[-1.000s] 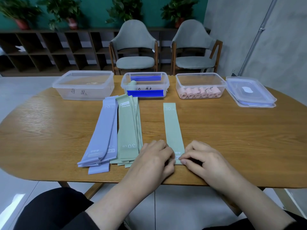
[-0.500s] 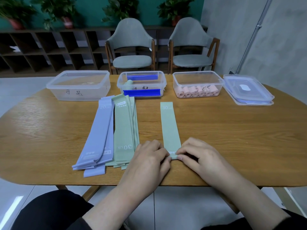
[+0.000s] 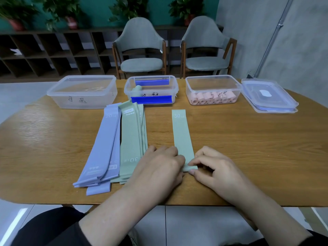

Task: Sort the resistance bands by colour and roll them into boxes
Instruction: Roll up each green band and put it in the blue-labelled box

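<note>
The wooden surface (image 3: pixel 248 148) fills most of the view. Along its far edge three clear boxes stand in a row. The left box (image 3: pixel 81 92) looks empty and has handwriting on its wall. The middle box (image 3: pixel 151 89) has blue clips and one green roll (image 3: pixel 137 88) inside. The right box (image 3: pixel 213 90) holds a row of pink rolls (image 3: pixel 212 100). Just beside the right box lie stacked lids (image 3: pixel 268 95).

Nearer to the person, a pile of purple bands (image 3: pixel 104 150) lies flat. A pile of green bands (image 3: pixel 132 139) is touching it on its right side and partly overlaps it. Apart from both piles, a single green band (image 3: pixel 182 134) marked 30 LB lies straight, with its far end pointing toward the boxes.

The left hand (image 3: pixel 158 169) and the right hand (image 3: pixel 218 169) meet at the near end of this single band. The fingers of both hands are curled and pinch the near end, which is turned up into a small fold. The right thumb (image 3: pixel 192 172) presses at the edge of that fold.
</note>
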A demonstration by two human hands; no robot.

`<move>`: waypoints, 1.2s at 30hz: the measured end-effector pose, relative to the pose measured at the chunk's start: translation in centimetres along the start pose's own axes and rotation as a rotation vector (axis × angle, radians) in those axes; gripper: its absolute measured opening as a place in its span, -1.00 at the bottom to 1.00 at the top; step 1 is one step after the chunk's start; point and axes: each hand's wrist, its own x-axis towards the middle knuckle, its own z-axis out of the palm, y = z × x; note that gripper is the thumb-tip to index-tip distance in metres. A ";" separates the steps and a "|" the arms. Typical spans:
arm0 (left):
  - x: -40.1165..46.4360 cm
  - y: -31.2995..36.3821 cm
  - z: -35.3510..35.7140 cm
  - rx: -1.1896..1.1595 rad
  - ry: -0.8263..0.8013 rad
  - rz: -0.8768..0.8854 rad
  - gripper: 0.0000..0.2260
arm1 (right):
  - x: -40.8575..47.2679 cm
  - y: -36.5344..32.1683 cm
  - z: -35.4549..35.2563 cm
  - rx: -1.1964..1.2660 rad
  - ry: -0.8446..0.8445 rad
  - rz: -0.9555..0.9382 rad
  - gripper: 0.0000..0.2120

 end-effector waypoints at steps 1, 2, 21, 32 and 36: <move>0.4 0.0 -0.3 0.026 -0.027 0.015 -0.87 | 0.0 0.2 0.1 -0.008 -0.005 0.005 -0.90; 0.8 -0.2 -0.5 0.032 -0.041 0.030 -0.88 | 0.1 0.3 0.1 -0.015 -0.004 0.011 -0.88; 1.1 -3.4 1.0 -0.436 -0.029 -0.080 -0.80 | 1.9 0.8 -0.2 -0.088 -0.001 -0.039 -0.87; 0.9 -3.5 1.1 -0.443 -0.031 -0.083 -0.83 | 1.8 0.7 0.0 -0.181 -0.009 -0.045 -0.77; 1.0 -3.5 1.2 -0.430 -0.056 -0.083 -0.79 | 1.8 0.6 0.0 -0.170 -0.002 -0.055 -0.84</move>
